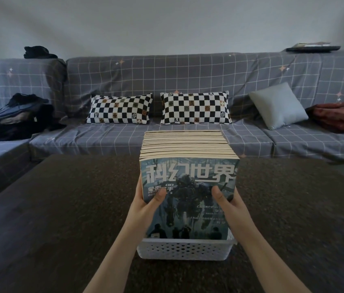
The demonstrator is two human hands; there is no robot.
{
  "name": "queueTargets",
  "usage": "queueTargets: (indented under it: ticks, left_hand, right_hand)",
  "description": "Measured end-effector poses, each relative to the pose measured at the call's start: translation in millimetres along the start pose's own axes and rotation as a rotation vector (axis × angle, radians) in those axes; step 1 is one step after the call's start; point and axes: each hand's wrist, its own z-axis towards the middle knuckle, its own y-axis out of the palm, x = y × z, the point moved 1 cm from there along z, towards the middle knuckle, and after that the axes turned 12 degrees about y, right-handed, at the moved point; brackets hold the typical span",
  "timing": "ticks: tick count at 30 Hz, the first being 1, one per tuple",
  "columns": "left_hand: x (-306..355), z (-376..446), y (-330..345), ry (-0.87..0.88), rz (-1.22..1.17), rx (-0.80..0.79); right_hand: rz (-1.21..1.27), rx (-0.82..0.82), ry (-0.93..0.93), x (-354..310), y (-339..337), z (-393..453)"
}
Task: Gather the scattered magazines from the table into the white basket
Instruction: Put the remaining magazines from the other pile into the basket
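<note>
Here we have both hands on the thick stack of magazines (188, 166), the front one a blue-grey cover with large white characters, standing on end in the white perforated plastic basket (184, 249) near the front edge of the dark brown textured bench (71, 208). Our left hand (148, 203) grips the left side of the stack, thumb curled onto the front cover, and our right hand (227, 200) grips the right side likewise, so each grip is closed round the stack. We judge this two-sided hold keeps the upright magazines from fanning or toppling as they settle in. No loose magazines show on the bench, so the gathering looks all but finished.
</note>
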Motion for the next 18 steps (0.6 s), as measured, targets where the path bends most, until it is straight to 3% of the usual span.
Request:
queueTargets:
  ticks: [8, 13, 18]
  left_hand:
    - [0.7, -4.5, -4.6, -0.013, -0.018, -0.031]
    - [5.3, -8.7, -0.3, -0.032, 0.176, -0.119]
    - [9.7, -10.7, -29.4, -0.083, 0.428, -0.139]
  right_hand:
    - [-0.118, -0.043, 0.010, 1.4, -11.6, -3.0]
    - [-0.353, 0.016, -0.010, -3.4, -9.9, -4.1]
    - [-0.400, 0.083, 0.026, 13.0, -16.8, -14.0]
